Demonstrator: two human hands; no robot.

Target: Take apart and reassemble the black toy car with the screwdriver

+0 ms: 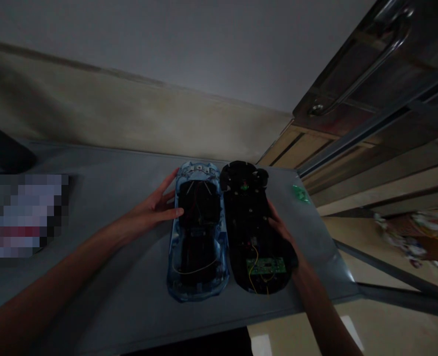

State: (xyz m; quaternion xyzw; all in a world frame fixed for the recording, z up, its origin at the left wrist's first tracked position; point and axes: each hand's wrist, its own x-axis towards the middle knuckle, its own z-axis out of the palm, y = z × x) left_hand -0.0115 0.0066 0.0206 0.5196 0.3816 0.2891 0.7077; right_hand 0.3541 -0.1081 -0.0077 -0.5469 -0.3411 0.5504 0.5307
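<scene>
A translucent blue toy car body (pixel 173 269) lies with its hollow inside facing up, dark parts and a thin pale wire showing within. My left hand (pixel 155 207) grips its left edge, the thumb over the rim and the fingers along the side. Close against it on the right is the black toy car chassis (pixel 241 222), wheels at its corners. A green circuit board (pixel 267 266) with yellow wires sits at its near end. My right hand (pixel 280 230) holds the chassis by its right edge; some of those fingers are hidden behind it.
Both parts are over a grey table (pixel 130 282) set against a wall. A small green item (pixel 301 194) lies near the table's right edge. At the left are a blurred-out flat object (pixel 26 217) and a dark cylinder (pixel 4 148). A metal-handled door (pixel 363 69) stands at right.
</scene>
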